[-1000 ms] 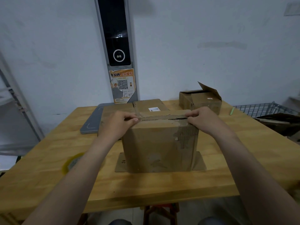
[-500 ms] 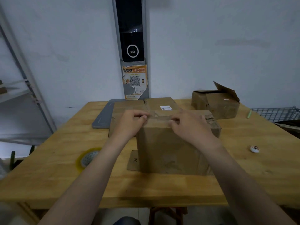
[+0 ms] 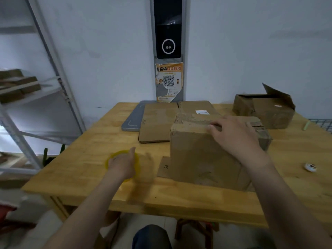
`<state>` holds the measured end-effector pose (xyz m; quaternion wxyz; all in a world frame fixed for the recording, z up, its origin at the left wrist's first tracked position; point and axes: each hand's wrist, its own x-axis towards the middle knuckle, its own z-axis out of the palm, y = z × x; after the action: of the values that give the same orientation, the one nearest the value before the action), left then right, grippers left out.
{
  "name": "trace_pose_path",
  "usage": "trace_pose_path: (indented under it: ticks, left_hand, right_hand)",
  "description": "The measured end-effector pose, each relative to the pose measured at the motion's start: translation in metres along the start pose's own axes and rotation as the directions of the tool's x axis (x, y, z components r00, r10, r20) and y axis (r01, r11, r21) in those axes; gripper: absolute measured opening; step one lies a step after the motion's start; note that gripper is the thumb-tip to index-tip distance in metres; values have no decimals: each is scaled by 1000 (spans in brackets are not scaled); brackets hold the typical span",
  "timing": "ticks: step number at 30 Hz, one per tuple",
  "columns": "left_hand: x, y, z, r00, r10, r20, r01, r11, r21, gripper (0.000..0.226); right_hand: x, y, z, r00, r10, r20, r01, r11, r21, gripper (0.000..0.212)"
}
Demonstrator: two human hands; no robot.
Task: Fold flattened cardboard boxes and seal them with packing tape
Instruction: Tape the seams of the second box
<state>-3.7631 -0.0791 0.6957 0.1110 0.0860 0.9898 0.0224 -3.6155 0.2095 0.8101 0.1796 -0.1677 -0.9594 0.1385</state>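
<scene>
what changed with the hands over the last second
The left hand let go of the box top and moved down-left onto the tape roll; its grip is blurred. The right hand slid from the right corner to mid-seam, pressing. The box stayed put, flaps closed.

1. A pale, scuffed wall (image 3: 251,51) spans the back in dim light
2. A dark vertical panel (image 3: 168,33) is mounted on it, above an orange QR poster (image 3: 168,81)
3. Grey metal shelving (image 3: 53,69) stands left of the wooden table (image 3: 86,159)
4. A wire rack (image 3: 321,123) sits at the right edge

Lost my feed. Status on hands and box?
Right hand flat on box top. Left hand blurred over tape roll, grip unclear. Nothing in the way.
</scene>
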Motion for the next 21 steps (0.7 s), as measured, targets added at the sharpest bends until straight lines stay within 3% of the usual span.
trace_pose_path:
  ticks: [2,4,6,8,11,14,18,21]
  left_hand:
    - [0,2,-1,997,29,-65,-34,997,-73,90]
    - [-3,5,-18,989,14,-149,-54,962,-267,74]
    - [-13,15,-51,973,13,-229,-130,854,-504,58]
    - [-32,27,-87,943,71,-325,-285,677,-678,53]
    - [-69,48,-138,853,201,-482,-512,508,-693,50]
    - [-101,82,-174,777,257,-575,-629,360,-689,48]
    - [-115,135,-184,763,353,-541,-598,69,-798,43]
    - [-111,171,-173,803,387,-453,-415,-181,-892,45]
  right_hand:
    - [0,3,1,1000,-2,-4,2,1000,-3,44]
    - [0,4,3,1000,2,-2,-2,1000,3,47]
    - [1,5,3,1000,9,-1,-9,1000,4,49]
    - [2,5,4,1000,16,0,-16,1000,10,52]
    - [1,6,1,1000,11,-3,-10,995,103,60]
    - [-1,10,-8,998,-7,64,-7,976,217,81]
    - [-4,19,-15,995,-87,52,54,889,454,99]
    - [-11,25,-25,993,-117,-9,97,771,629,108]
